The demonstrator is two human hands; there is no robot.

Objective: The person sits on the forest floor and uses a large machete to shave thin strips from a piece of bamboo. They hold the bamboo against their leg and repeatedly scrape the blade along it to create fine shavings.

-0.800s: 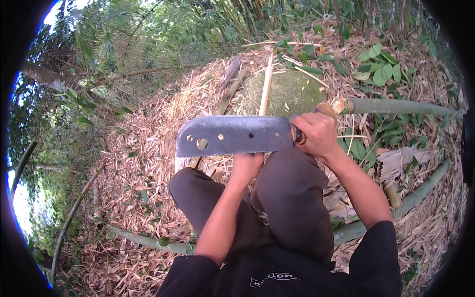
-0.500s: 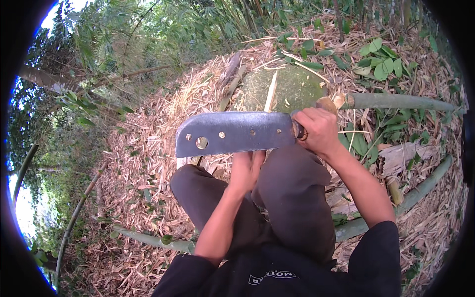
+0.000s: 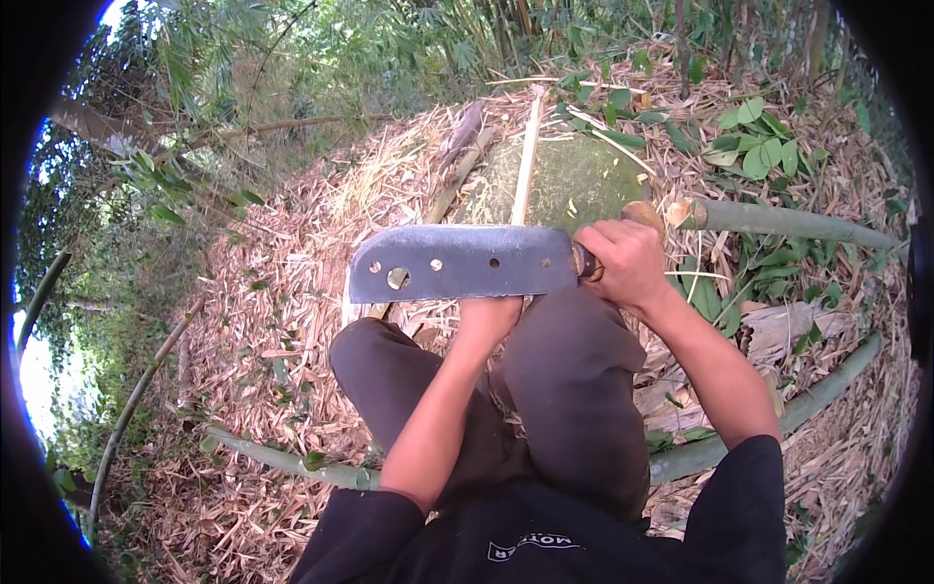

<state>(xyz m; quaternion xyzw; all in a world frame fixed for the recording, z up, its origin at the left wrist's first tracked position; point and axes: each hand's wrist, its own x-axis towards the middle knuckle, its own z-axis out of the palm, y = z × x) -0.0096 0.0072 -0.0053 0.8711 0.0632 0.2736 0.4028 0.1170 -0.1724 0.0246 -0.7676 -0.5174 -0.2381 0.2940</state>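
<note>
My right hand (image 3: 623,261) is wrapped round the wooden handle of a large, broad machete (image 3: 448,277). Its dark blade has several round holes and lies crosswise above my knees, tip to the left. Behind the blade is my left hand (image 3: 489,311), its fingers hidden by the metal. A pale split bamboo strip (image 3: 528,161) comes out past the blade's far edge, in line with that hand and moving with it, so my left hand appears closed on it. The strip points away from me, over a rounded, mossy green stone (image 3: 584,180).
A green bamboo pole (image 3: 788,222) reaches right from beside the stone. Another curved pole (image 3: 837,375) lies at the right, and a pole (image 3: 292,465) lies at the lower left. Dry bamboo shavings (image 3: 272,350) cover the ground. Cut leafy sprigs (image 3: 759,141) lie at the far right.
The bamboo strip has slid away from me, so more of it shows past the blade. My left hand has moved forward, further under the machete. My right hand keeps its grip nearly in place.
</note>
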